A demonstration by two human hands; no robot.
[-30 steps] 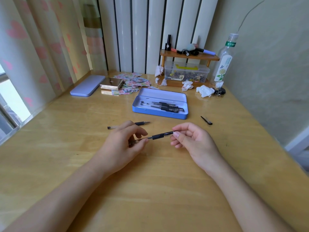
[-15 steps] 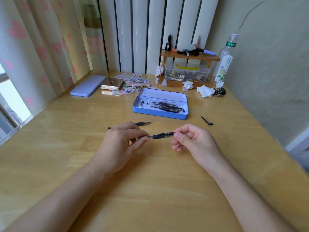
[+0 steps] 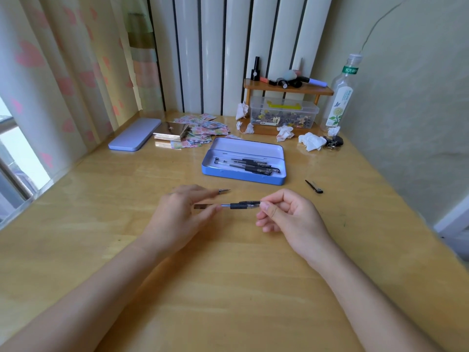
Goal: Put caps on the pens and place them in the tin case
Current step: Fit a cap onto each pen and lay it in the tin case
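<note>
A black-grip pen (image 3: 243, 206) lies level between my hands above the wooden desk (image 3: 228, 288). My right hand (image 3: 286, 217) pinches its rear end. My left hand (image 3: 182, 214) pinches a small cap (image 3: 203, 206) right at the pen's bare silver tip. Behind my left hand a second uncapped pen (image 3: 224, 191) rests on the desk, mostly hidden. A loose black cap (image 3: 314, 186) lies to the right. The open blue tin case (image 3: 243, 175) stands beyond the hands and holds several capped pens.
The case's lilac lid (image 3: 134, 134) lies at the back left beside a small shiny box (image 3: 171, 130) and scattered stickers (image 3: 203, 128). At the back stand a wooden shelf (image 3: 286, 88), a clear box (image 3: 284, 113), crumpled tissues (image 3: 311, 141) and a bottle (image 3: 340, 97).
The pen has tilted to level and both hands have edged slightly away from me. The pen's silver tip now shows between my left thumb and the grip.
</note>
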